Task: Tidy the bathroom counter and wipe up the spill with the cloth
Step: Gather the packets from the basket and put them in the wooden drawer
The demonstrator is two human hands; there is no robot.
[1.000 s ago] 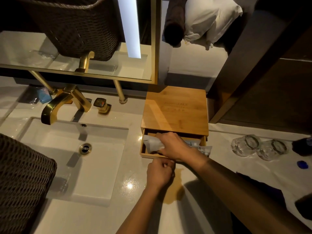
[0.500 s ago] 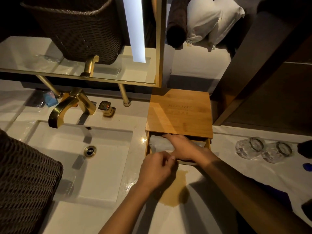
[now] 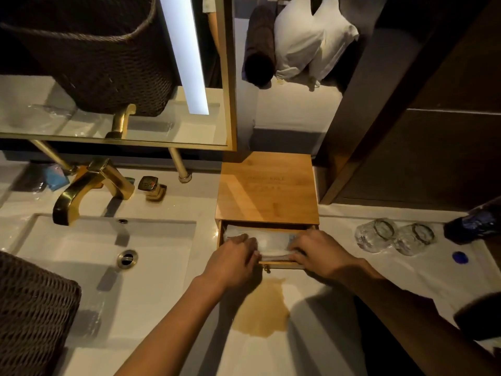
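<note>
A bamboo box (image 3: 267, 191) stands on the white counter (image 3: 311, 346) with its drawer (image 3: 282, 264) pulled partly out. Pale plastic-wrapped packets (image 3: 271, 241) lie inside the drawer. My left hand (image 3: 233, 263) presses on the packets at the drawer's left side, fingers curled over them. My right hand (image 3: 317, 253) presses on them at the right side and covers the drawer's front right corner. A brown spill (image 3: 261, 312) spreads on the counter just in front of the drawer, below my hands. No cloth shows on the counter.
A sink (image 3: 108, 267) with a gold faucet (image 3: 86, 188) lies to the left. A dark wicker basket (image 3: 29, 316) stands at the near left. Two glasses (image 3: 394, 237) lie on their sides at the right, beside a dark bottle (image 3: 477, 223) and a blue cap (image 3: 460, 258).
My left hand rose from the counter in front of the drawer onto the packets. My right hand shifted to the drawer's right side. The packet that stuck out now lies inside the drawer.
</note>
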